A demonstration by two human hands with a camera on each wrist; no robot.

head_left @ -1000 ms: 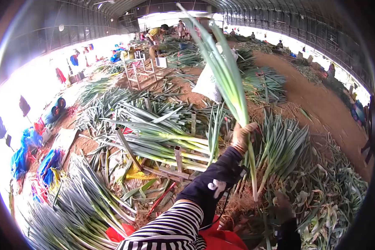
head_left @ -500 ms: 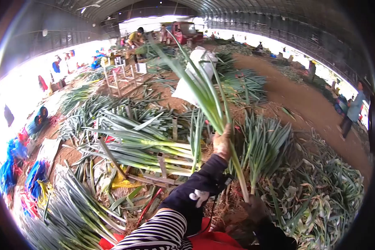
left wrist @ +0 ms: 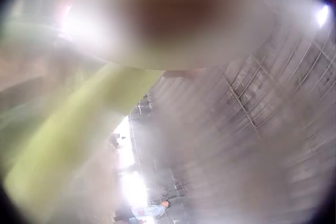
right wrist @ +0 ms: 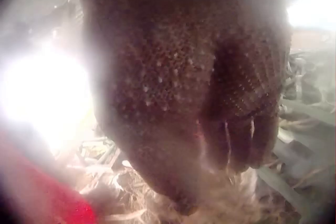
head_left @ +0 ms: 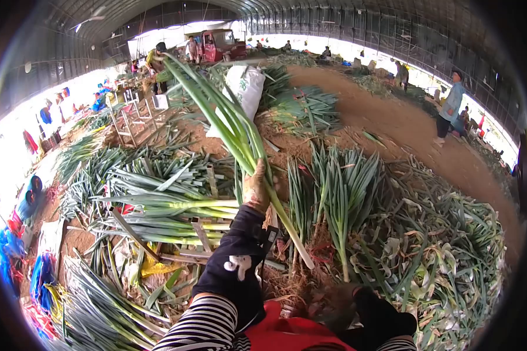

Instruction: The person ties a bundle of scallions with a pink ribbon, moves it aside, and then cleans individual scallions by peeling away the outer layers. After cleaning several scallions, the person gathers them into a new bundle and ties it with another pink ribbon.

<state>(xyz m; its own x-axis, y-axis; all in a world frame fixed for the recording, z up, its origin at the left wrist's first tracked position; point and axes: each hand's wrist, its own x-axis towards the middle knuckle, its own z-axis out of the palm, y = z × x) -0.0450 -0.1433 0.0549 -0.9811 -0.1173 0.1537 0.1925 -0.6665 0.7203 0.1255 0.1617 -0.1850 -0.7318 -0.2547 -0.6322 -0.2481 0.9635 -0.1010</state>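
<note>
Left-hand grip clamped around green onion, below leaf fan; long axis slanted, leaves pointed up-left, pale root end angled down-right, nearer right hand, whose hold cannot be told.

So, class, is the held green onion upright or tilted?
Tilted: in the head view, the green onion slants from upper left down to lower right.

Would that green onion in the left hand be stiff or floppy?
The green onion is probably stiff along its straight, pale stem, but its long, slender leaves would likely sway. With leaves reaching far past the left hand, it may feel top-heavy.
</note>
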